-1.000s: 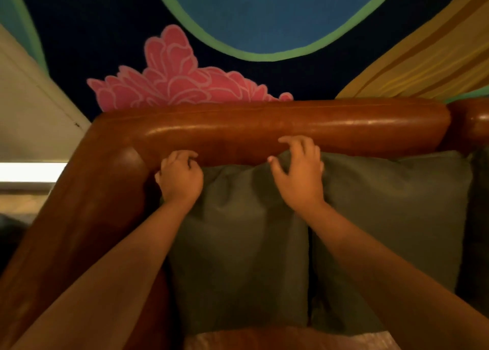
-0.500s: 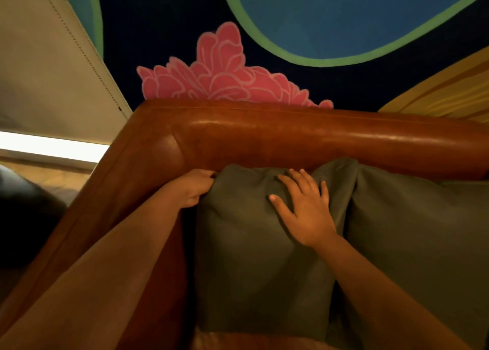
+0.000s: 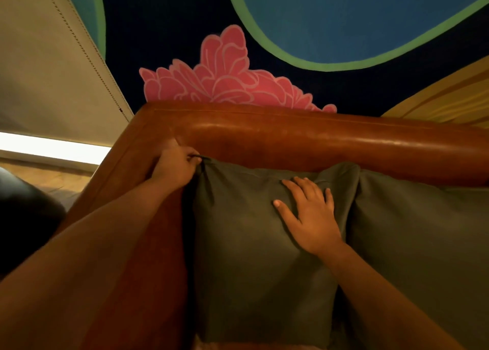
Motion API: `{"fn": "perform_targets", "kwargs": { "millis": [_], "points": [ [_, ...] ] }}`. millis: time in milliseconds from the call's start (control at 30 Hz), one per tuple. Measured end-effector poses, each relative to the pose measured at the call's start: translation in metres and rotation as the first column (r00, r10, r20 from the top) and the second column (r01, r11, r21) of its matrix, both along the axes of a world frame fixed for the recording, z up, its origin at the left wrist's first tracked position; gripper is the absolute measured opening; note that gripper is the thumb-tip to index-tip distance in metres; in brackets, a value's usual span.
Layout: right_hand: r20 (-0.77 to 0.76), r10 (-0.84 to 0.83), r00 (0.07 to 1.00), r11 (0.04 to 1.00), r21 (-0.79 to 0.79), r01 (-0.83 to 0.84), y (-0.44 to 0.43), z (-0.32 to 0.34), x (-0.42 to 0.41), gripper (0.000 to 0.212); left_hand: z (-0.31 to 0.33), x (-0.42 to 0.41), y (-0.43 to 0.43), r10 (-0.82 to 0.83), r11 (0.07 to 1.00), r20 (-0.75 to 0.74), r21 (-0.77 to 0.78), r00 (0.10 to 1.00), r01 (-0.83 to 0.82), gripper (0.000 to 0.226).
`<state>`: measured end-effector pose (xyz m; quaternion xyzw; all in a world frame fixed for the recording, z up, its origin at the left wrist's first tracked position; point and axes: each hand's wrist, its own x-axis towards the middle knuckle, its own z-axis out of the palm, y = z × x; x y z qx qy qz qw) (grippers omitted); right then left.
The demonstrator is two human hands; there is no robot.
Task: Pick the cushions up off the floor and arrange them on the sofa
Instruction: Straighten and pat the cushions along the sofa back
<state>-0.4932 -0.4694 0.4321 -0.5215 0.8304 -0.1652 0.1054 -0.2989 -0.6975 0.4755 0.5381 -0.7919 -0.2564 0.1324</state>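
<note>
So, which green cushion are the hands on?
The dark green fabric cushion beside the brown leather sofa arm; left hand pinches its corner, right hand rests flat.

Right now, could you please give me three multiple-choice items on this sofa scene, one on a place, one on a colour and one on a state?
1. Where does the right grip lie?
A. on the wall
B. flat on the front of the left cushion
C. on a table

2. What colour is that cushion?
A. red
B. white
C. olive green

3. How does the left grip stand?
A. it pinches the cushion's upper left corner
B. open in the air
C. curled, holding nothing

Answers:
1 B, its spread fingers press the fabric.
2 C, it matches the right cushion beside it.
3 A, cloth bunches at its fingertips, just under the brown sofa back.
</note>
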Motion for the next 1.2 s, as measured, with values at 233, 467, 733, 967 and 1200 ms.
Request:
{"fn": "perform_targets", "kwargs": {
  "millis": [233,467,733,967,1200],
  "points": [
    [-0.033,0.010,0.999,0.999,-0.046,-0.011,-0.009,0.004,-0.003,0.070,-0.015,-0.003,-0.009,-0.099,0.994,-0.051,0.030,0.994,0.100,0.016],
    [-0.276,-0.059,0.959,0.998,0.014,0.065,-0.026,0.027,-0.070,0.047,0.000,0.000,-0.004,-0.138,0.974,-0.198,0.150,0.970,0.170,0.038],
    [-0.176,0.104,0.979,0.940,0.338,-0.039,-0.026,0.052,-0.138,0.027,-0.006,0.010,-0.025,-0.179,0.981,0.081,-0.057,0.981,0.184,0.029],
    [-0.062,-0.053,0.997,0.998,-0.032,0.051,-0.031,0.040,-0.143,0.023,-0.018,0.006,-0.021,-0.025,0.984,0.106,-0.173,0.994,0.043,0.035],
    [0.106,0.120,0.987,0.989,0.079,-0.128,-0.008,0.065,-0.154,0.047,-0.007,0.026,-0.016,-0.207,0.978,-0.039,-0.045,0.978,0.205,0.038]
  ]
}}
